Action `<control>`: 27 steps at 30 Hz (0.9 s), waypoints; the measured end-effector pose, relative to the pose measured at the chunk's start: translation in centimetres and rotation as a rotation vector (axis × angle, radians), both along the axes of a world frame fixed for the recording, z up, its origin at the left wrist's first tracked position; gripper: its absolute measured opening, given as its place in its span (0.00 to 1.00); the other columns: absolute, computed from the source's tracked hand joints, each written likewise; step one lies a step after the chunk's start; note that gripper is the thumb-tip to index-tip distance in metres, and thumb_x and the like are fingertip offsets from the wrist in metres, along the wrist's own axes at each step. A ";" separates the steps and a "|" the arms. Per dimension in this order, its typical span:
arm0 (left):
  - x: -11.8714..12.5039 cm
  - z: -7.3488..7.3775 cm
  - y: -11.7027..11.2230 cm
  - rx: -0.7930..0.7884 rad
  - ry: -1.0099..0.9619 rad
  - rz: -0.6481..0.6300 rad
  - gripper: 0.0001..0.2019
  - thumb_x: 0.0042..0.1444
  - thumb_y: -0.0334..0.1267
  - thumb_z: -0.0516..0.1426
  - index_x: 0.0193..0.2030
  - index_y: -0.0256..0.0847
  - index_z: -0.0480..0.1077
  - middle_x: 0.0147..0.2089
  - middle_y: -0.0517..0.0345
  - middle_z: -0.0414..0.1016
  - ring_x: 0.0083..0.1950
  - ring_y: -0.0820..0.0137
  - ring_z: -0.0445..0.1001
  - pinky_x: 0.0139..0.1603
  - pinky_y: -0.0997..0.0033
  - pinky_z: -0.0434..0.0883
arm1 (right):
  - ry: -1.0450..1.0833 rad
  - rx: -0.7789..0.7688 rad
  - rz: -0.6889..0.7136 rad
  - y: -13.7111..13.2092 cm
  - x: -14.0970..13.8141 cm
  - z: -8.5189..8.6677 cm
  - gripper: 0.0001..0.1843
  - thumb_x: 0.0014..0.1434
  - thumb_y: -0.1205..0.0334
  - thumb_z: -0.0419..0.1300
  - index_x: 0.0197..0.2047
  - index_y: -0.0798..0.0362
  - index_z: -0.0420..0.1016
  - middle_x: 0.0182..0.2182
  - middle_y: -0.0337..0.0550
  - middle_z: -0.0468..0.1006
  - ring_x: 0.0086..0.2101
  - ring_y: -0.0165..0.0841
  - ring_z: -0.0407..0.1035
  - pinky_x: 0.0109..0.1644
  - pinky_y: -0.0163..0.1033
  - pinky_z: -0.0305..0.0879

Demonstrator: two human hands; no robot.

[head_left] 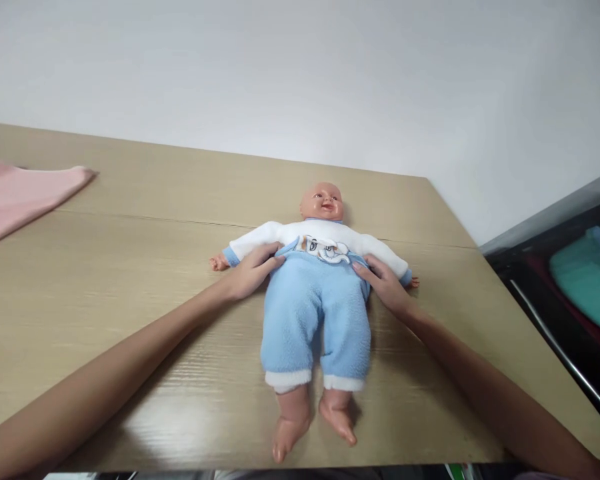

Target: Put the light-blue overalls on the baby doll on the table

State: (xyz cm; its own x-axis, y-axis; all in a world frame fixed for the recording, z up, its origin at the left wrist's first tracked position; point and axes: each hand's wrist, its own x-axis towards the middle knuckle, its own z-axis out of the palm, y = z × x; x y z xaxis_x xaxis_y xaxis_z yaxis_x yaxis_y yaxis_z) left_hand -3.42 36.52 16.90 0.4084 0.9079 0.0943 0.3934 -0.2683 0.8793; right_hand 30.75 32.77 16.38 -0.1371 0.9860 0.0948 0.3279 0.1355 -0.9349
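Note:
A baby doll (325, 200) lies on its back on the wooden table, head away from me and bare feet near the front edge. It wears a white top (275, 233) with blue cuffs and fluffy light blue pants (293, 307) with white hems. An animal design (323, 248) shows at the belly, partly covered by the waistband. My left hand (254, 272) grips the waistband at the left hip, thumb on the outside. At the opposite hip, my right hand (386, 283) pinches the waistband the same way. Some fingertips are hidden behind the fabric.
Pink cloth (25, 197) lies at the table's left side. A plain white wall (280, 80) rises behind the table (155, 373). Beyond the right edge is a dark surface holding a blurred teal item (590, 280). A seam runs across the tabletop.

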 end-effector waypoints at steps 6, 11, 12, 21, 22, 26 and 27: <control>1.1 -0.5 -1.7 0.136 0.141 0.101 0.19 0.74 0.57 0.49 0.47 0.44 0.67 0.49 0.48 0.77 0.52 0.51 0.75 0.61 0.48 0.71 | 0.491 -0.251 -0.075 -1.5 -1.1 -1.7 0.21 0.63 0.37 0.73 0.52 0.40 0.82 0.56 0.39 0.85 0.62 0.46 0.75 0.78 0.54 0.65; 1.5 -0.8 -1.2 0.011 -0.139 0.183 0.19 0.75 0.61 0.53 0.46 0.46 0.65 0.43 0.60 0.69 0.46 0.61 0.69 0.54 0.61 0.70 | 0.562 -0.245 -0.095 -0.6 -1.4 -2.3 0.28 0.61 0.36 0.74 0.59 0.39 0.80 0.58 0.40 0.86 0.64 0.46 0.76 0.77 0.54 0.66; 1.5 -0.8 -0.9 -0.012 -0.194 0.184 0.20 0.75 0.62 0.54 0.46 0.46 0.66 0.42 0.61 0.68 0.44 0.62 0.68 0.51 0.62 0.70 | 0.529 -0.219 -0.083 -0.2 -1.1 -2.4 0.27 0.61 0.36 0.74 0.57 0.40 0.81 0.57 0.40 0.86 0.63 0.46 0.76 0.76 0.54 0.68; -0.6 -1.3 0.9 -0.018 -0.173 -0.007 0.17 0.72 0.56 0.60 0.50 0.44 0.74 0.46 0.57 0.76 0.48 0.59 0.72 0.55 0.61 0.69 | -0.021 0.082 0.082 0.7 2.4 -1.5 0.21 0.70 0.36 0.68 0.51 0.44 0.82 0.49 0.43 0.83 0.55 0.47 0.75 0.74 0.57 0.67; -1.1 -1.2 1.1 -0.007 -0.133 -0.034 0.16 0.70 0.54 0.61 0.50 0.44 0.76 0.48 0.56 0.78 0.51 0.56 0.73 0.58 0.59 0.69 | -0.067 0.097 0.122 0.5 2.8 -1.3 0.21 0.69 0.37 0.68 0.52 0.44 0.83 0.52 0.45 0.83 0.57 0.49 0.74 0.76 0.60 0.64; -2.7 -0.8 2.0 -0.022 -0.001 -0.146 0.19 0.62 0.52 0.66 0.54 0.45 0.80 0.59 0.51 0.83 0.64 0.45 0.74 0.70 0.52 0.67 | -0.133 0.096 0.203 -0.1 3.4 -1.1 0.21 0.64 0.39 0.72 0.51 0.45 0.88 0.62 0.48 0.82 0.67 0.55 0.70 0.82 0.66 0.55; -2.8 -0.7 2.0 -0.045 0.002 -0.156 0.19 0.61 0.52 0.67 0.55 0.45 0.81 0.60 0.51 0.83 0.66 0.43 0.73 0.72 0.51 0.67 | -0.102 0.068 0.193 -0.2 3.3 -1.2 0.22 0.64 0.38 0.73 0.52 0.43 0.88 0.63 0.47 0.82 0.68 0.55 0.70 0.83 0.65 0.54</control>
State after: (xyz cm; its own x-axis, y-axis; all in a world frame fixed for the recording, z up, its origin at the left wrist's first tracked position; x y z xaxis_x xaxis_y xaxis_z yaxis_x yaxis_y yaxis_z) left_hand -6.26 38.54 16.23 0.5446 0.8369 0.0541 0.3518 -0.2866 0.8911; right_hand 34.02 32.61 15.22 -0.3352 0.9322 0.1366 0.3817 0.2669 -0.8849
